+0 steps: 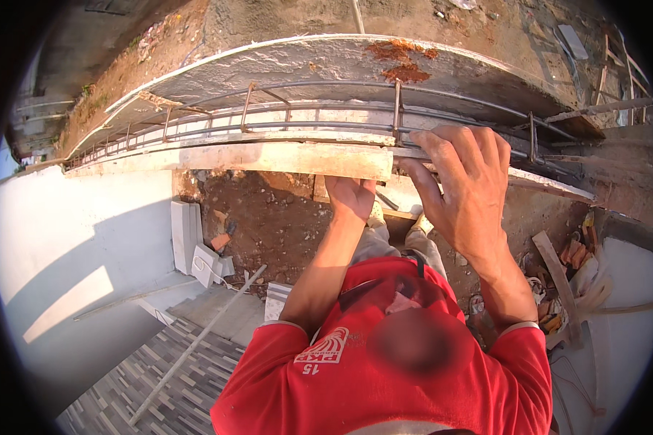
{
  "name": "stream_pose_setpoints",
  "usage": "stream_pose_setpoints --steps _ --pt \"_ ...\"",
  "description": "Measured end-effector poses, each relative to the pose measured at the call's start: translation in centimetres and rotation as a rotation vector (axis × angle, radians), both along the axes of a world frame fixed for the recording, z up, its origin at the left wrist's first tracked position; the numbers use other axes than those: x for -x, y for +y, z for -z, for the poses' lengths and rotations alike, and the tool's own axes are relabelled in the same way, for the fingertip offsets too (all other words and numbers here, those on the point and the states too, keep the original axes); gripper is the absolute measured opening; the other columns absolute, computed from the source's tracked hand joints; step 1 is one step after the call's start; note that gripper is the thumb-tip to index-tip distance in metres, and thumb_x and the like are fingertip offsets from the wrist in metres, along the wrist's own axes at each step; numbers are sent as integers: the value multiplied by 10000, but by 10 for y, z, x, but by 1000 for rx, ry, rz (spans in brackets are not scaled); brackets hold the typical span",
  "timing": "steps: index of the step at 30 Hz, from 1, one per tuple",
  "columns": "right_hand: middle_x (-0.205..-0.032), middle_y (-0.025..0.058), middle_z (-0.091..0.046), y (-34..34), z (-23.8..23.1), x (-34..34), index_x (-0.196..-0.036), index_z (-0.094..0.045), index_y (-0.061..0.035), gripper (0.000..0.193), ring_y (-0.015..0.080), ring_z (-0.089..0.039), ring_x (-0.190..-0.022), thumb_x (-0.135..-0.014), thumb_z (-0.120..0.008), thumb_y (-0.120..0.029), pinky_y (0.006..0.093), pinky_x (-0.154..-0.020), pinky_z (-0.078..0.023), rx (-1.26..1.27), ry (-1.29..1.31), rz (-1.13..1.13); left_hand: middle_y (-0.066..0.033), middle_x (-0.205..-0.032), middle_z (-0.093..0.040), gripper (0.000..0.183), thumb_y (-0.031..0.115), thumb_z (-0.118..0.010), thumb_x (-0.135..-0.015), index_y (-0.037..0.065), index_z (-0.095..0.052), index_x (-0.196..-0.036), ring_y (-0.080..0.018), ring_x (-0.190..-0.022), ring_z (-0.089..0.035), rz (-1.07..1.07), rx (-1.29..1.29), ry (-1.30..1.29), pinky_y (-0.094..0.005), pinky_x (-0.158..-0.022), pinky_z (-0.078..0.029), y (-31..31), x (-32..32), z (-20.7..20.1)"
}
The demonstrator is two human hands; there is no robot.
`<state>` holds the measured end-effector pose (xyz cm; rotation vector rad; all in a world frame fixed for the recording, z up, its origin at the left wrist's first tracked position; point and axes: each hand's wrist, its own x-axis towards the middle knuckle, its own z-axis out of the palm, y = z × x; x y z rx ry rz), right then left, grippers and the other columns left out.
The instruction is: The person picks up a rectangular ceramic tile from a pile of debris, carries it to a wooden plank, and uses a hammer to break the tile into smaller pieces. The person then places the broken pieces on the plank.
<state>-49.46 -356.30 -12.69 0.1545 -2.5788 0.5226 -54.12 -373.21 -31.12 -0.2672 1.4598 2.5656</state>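
A long pale wooden board (290, 158) runs from the far left to the middle, level in front of me. My left hand (352, 197) reaches up under the board's right end, palm turned up; its fingertips are hidden behind the wood. Just right of that end hovers my right hand (466, 185), fingers bent, thumb and forefinger apart, nothing visible between them. Its fingertips are close to the steel rebar cage (397, 109), which lies along the trench of the formwork behind the board. Whether they touch the bars I cannot tell.
Beyond the cage stands a rough mortar-faced wall (290, 72) with an orange-brown patch. Below left are a white wall (72, 225), white blocks (185, 230), a pole (196, 344) and striped tiles. Wood scraps and rubble (573, 254) lie at right.
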Motion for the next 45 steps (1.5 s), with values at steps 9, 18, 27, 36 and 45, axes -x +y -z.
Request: stream_pose_setpoints --steps 9,18,27,36,45 --pt "-1021 26 -634 -4 -4 1 -1093 -680 -125 351 268 -564 -957 -772 -819 -162 434 -870 -402 55 -50 -22 -91 -1399 -562 433 371 -485 -1035 94 -538 -1363 -256 -1268 -562 155 831 563 -376 -1036 -491 -23 -8 30" --pt "-1064 50 -641 2 -16 -12 -1112 -674 -107 407 291 -565 -1005 -737 -833 -115 448 -899 -420 68 -104 30 -129 -1400 -561 466 10 -631 -951 11 -511 -1401 -260 -1283 -545 181 -184 48 -394 -1053 -483 -14 -14 28" --pt "-1078 76 -656 12 -14 -15 -1113 -657 -86 416 310 -589 -1016 -737 -835 -89 528 -981 -428 118 -134 -12 -122 -1352 -601 393 118 -581 -985 37 -551 -1369 -273 -1248 -576 223 590 261 -418 -1035 -497 -16 -24 38" --pt "-1041 91 -661 7 -16 -8 -1097 -657 -76 423 301 -612 -964 -717 -840 -112 533 -983 -421 120 -142 1 -95 -1346 -613 393 235 -544 -1006 73 -560 -1364 -269 -1247 -583 239 505 179 -439 -1041 -499 -24 -36 37" --pt "-1005 66 -660 -8 -21 2 -1048 -672 -81 298 279 -576 -919 -764 -765 -92 441 -925 -402 78 -158 5 -67 -1341 -624 416 352 -508 -1026 110 -569 -1359 -265 -1246 -590 217 479 262 -461 -1046 -502 -16 -23 49"
